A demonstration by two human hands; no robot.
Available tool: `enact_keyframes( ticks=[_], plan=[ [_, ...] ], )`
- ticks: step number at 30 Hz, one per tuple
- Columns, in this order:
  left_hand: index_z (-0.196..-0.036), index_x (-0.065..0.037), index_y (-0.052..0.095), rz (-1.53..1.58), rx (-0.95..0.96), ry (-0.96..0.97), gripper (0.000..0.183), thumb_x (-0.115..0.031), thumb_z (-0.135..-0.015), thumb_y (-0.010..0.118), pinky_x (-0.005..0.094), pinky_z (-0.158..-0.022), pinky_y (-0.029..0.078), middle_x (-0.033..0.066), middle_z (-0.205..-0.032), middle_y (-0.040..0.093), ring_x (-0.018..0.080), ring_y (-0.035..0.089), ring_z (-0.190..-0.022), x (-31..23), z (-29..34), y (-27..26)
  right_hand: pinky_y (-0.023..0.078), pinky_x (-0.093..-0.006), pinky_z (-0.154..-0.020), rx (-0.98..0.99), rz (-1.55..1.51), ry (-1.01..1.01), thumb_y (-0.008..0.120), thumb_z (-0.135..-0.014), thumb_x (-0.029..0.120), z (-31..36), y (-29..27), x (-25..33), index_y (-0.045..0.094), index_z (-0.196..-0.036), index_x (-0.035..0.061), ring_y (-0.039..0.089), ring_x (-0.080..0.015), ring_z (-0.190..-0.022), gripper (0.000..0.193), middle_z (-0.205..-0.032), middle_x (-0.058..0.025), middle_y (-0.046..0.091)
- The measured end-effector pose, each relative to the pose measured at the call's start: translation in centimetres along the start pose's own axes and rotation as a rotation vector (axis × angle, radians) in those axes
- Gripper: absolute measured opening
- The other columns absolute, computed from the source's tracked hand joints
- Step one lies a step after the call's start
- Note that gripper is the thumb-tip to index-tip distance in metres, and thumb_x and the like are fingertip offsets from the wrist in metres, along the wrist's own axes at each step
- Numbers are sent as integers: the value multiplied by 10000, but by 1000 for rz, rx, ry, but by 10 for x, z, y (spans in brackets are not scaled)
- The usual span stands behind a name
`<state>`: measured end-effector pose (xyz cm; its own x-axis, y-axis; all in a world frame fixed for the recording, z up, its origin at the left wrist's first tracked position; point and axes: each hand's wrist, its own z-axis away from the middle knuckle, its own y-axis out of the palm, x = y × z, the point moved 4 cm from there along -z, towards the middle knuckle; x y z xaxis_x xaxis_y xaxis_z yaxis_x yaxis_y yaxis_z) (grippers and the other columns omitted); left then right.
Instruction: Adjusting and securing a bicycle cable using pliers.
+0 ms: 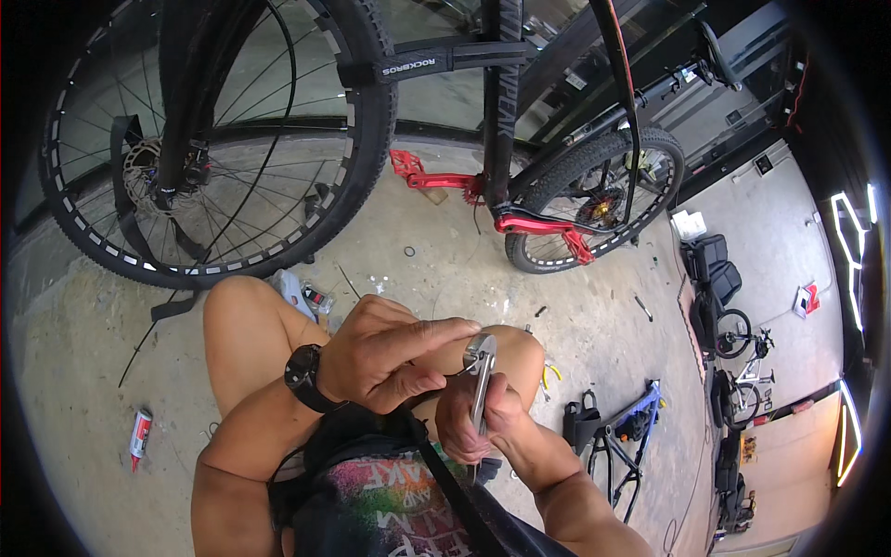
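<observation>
My right hand is closed around the handles of a silver metal hand tool with a rounded head, held upright above my lap. The tool's exact kind does not show. Beside it is my left hand, its wrist wearing a black watch. The left index finger stretches to the top of the tool's head, and the thumb points at its side, apart from the index. A small dark loop shows between that thumb and the tool. The other left fingers curl under, partly hidden.
In front stands a black bicycle with red cranks; its front wheel is close at left. A red-and-white tube, yellow-handled pliers and a blue-and-black bike frame lie on the concrete floor. Another bicycle stands right.
</observation>
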<state>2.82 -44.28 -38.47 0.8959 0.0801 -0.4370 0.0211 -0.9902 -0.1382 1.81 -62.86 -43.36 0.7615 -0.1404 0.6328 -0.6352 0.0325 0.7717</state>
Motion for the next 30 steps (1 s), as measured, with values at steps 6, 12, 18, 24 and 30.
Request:
enact_keyframes(
  ticks=[6,12,18,24,30],
  plan=[
    [-1215,18,690,-95,43,21,572,-488,-964,603,322,-471,418,46,-590,589,195,553,-455,13,-7,-12,387,-296,-397,83,63,143,612,-914,622,-4,9,-9,629,-875,-106,532,-187,-443,729,-623,-157,591],
    [-1139,-14,724,-75,-116,-302,332,-275,-1002,571,270,-516,403,76,-640,606,107,545,-520,47,21,-35,493,-328,-469,56,118,33,603,-938,586,-4,-9,12,653,-1053,-124,624,-222,-555,721,-737,-193,676],
    [-1012,-33,694,86,-298,-715,278,-268,-1039,548,237,-523,302,-74,-622,409,40,350,-547,53,20,-26,462,-291,-500,-596,789,-320,506,-978,613,31,-63,58,651,-1083,-129,678,-271,-664,763,-732,-197,673],
    [-1183,4,697,207,-219,-837,268,-169,-1030,560,226,-610,361,-17,-796,604,43,414,-667,46,14,-16,488,-287,-504,-662,737,-315,517,-987,583,29,-59,73,625,-1172,-130,706,-285,-707,744,-777,-177,699],
    [-1254,-22,688,269,-202,-817,290,-86,-995,574,253,-747,498,91,-1075,760,112,643,-800,46,14,1,588,-353,-749,-493,727,-278,582,-957,585,16,-55,82,603,-1231,-133,722,-300,-867,768,-973,-231,714]
  ],
)
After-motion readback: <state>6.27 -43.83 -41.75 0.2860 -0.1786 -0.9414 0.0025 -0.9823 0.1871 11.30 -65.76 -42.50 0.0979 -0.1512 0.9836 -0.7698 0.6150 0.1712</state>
